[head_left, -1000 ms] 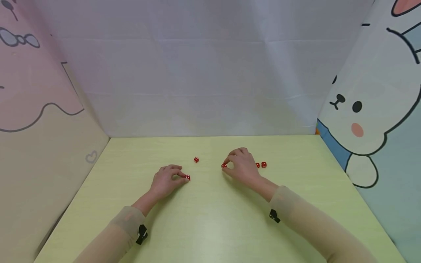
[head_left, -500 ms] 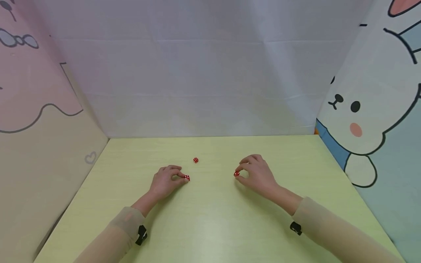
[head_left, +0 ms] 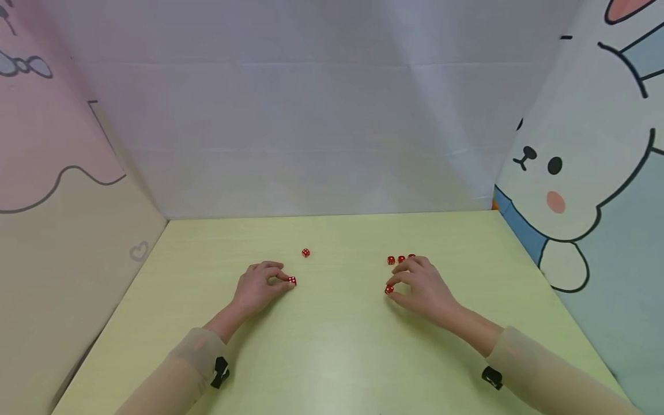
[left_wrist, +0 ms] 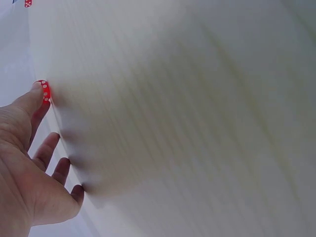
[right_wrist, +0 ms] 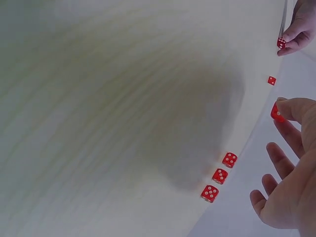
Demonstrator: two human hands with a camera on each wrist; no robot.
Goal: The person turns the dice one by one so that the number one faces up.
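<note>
The bare right hand (head_left: 422, 288) has carried 1 white-dotted red cubic die (head_left: 389, 289) toward 4 o'clock, exposing 3 matching dice (head_left: 402, 259) at the hand's 11 o'clock.

Pale yellow-green tabletop (head_left: 332, 323), soft glare (head_left: 332, 380) on the near side. White fabric-looking back wall (head_left: 311, 115) past it; I can make out faint horizontal creases (head_left: 321, 65) from here. Left wall (head_left: 67, 276): pink over cream, wavy dark line (head_left: 75, 167) between, small grey heart (head_left: 139, 251). Right wall (head_left: 630, 300): big white cartoon animal (head_left: 586, 202), pale blue around.
</note>
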